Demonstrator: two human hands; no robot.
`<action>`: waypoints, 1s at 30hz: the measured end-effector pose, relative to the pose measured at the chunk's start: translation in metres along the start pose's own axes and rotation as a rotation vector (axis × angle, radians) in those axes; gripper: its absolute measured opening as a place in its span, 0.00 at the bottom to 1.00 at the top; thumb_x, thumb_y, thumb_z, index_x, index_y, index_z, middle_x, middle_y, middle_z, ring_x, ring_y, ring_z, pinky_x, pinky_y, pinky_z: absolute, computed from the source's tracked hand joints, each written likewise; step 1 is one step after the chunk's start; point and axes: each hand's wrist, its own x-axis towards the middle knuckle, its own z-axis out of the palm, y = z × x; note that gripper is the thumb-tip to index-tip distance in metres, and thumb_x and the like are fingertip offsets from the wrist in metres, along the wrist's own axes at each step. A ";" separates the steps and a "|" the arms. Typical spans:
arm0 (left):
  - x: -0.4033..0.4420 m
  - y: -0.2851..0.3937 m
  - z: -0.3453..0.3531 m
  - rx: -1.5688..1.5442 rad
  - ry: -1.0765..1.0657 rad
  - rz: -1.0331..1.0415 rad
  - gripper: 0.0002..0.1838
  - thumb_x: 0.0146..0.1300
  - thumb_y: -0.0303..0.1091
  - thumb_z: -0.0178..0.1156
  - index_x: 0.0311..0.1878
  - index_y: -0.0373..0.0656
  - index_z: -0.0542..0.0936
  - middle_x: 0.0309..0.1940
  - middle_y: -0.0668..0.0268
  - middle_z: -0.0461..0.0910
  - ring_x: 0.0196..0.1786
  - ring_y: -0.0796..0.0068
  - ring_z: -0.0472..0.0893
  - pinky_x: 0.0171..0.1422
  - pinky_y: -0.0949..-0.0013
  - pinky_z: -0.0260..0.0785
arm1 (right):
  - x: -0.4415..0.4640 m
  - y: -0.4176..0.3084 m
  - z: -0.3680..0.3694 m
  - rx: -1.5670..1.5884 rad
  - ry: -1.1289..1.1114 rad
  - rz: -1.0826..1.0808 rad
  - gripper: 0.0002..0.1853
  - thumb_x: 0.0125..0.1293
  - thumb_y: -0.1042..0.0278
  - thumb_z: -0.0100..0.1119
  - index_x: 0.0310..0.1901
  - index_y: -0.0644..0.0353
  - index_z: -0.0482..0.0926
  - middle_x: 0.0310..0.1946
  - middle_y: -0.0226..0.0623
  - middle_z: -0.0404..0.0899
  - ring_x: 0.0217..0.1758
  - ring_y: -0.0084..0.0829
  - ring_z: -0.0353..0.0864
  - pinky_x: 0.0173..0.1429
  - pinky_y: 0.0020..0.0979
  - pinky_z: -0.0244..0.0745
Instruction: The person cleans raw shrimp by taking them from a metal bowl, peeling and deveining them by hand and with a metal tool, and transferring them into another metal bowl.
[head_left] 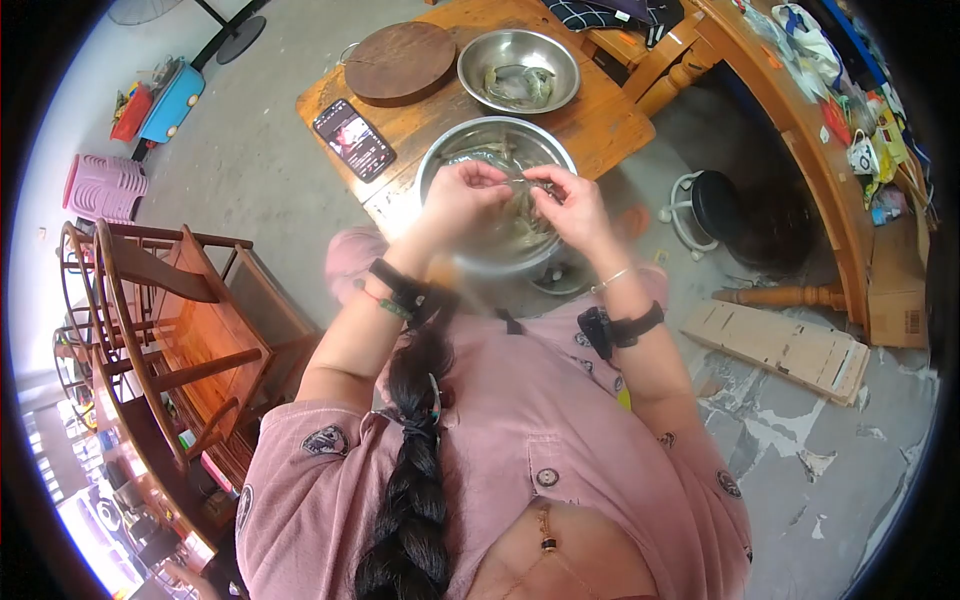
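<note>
Both hands meet over a large metal bowl [562, 152] holding water and several raw grey-green shrimp [528, 225]. My left hand [465, 198] is closed in a pinch, its fingertips on a small, thin part of what looks like a shrimp. From the other side my right hand [572, 205] pinches the same piece between thumb and forefinger. The fingers cover most of it. Behind, a smaller metal bowl [478, 62] contains several more shrimp [530, 88].
A low wooden table [610, 130] carries the smaller bowl, a round wooden board [400, 62] and a phone [354, 140] with its screen lit. A black stool [716, 205] stands to the right, near a flat cardboard box [780, 345]. Wooden chairs [185, 335] are on the left.
</note>
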 end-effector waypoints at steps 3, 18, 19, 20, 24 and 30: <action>-0.002 0.001 0.001 -0.023 0.072 0.054 0.09 0.56 0.22 0.67 0.40 0.34 0.78 0.32 0.65 0.82 0.35 0.82 0.80 0.40 0.80 0.73 | 0.001 0.000 -0.002 -0.067 0.025 -0.004 0.13 0.58 0.76 0.60 0.46 0.60 0.81 0.31 0.35 0.82 0.26 0.18 0.75 0.33 0.24 0.72; 0.000 -0.006 0.006 0.383 0.371 0.405 0.10 0.53 0.23 0.69 0.36 0.33 0.78 0.31 0.66 0.82 0.34 0.83 0.79 0.40 0.78 0.73 | -0.010 -0.029 0.018 -0.287 0.083 -0.210 0.11 0.59 0.76 0.57 0.44 0.61 0.80 0.36 0.49 0.81 0.38 0.47 0.82 0.42 0.37 0.76; -0.001 -0.006 0.007 0.415 0.386 0.430 0.10 0.52 0.23 0.69 0.36 0.33 0.79 0.32 0.65 0.82 0.34 0.82 0.79 0.40 0.78 0.73 | -0.011 -0.030 0.018 -0.286 0.082 -0.208 0.11 0.59 0.76 0.57 0.44 0.61 0.80 0.36 0.49 0.81 0.38 0.47 0.82 0.42 0.37 0.76; -0.002 -0.005 0.007 0.415 0.386 0.428 0.10 0.52 0.23 0.69 0.36 0.33 0.79 0.32 0.65 0.82 0.34 0.82 0.79 0.40 0.78 0.73 | -0.011 -0.031 0.019 -0.290 0.074 -0.214 0.11 0.59 0.76 0.57 0.44 0.61 0.80 0.36 0.49 0.81 0.38 0.47 0.82 0.42 0.37 0.76; -0.004 -0.005 0.008 0.433 0.399 0.418 0.10 0.52 0.22 0.69 0.36 0.32 0.79 0.33 0.63 0.82 0.35 0.81 0.80 0.41 0.77 0.74 | -0.011 -0.037 0.019 -0.324 0.051 -0.220 0.11 0.59 0.77 0.57 0.44 0.62 0.80 0.36 0.50 0.81 0.39 0.48 0.82 0.42 0.38 0.76; -0.002 -0.005 0.008 0.473 0.399 0.500 0.08 0.52 0.20 0.67 0.36 0.32 0.79 0.35 0.61 0.83 0.37 0.79 0.80 0.43 0.76 0.74 | -0.011 -0.037 0.019 -0.373 0.045 -0.230 0.10 0.59 0.77 0.56 0.43 0.62 0.80 0.35 0.50 0.82 0.38 0.48 0.82 0.42 0.39 0.76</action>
